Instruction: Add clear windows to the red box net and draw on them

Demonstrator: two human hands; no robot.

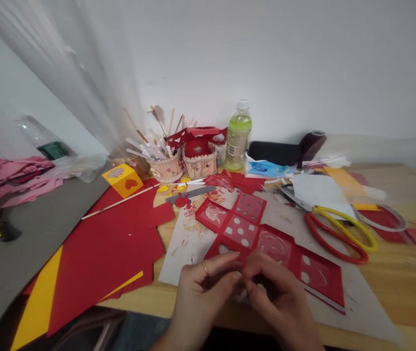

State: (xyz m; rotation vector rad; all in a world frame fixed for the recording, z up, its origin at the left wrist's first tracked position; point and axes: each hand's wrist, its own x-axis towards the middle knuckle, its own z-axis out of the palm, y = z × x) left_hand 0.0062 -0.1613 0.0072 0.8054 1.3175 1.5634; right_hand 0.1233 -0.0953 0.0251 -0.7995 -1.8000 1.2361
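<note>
A red paper cutout [240, 231], an unfolded box shape of joined squares with cut-out patterns, lies on a stained grey board [182, 243]. Over its near edge, my left hand [206, 290] is closed, thumb and forefinger pinched together. Right beside it, my right hand [279, 287] is also in a pinch, its fingertips meeting those of the left. Whatever sits between the fingertips is hidden; a small whitish bit shows below them. A white strip [325, 298] runs along the cutout's right-hand near edge.
To the right rest scissors [335, 234] with red and yellow handles and a tape roll [379, 214]. Red paper sheets [108, 253] cover the left. Behind stand a yellow box [123, 181], decorated pots [200, 163], a green drink bottle [238, 136] and a blue packet [268, 168].
</note>
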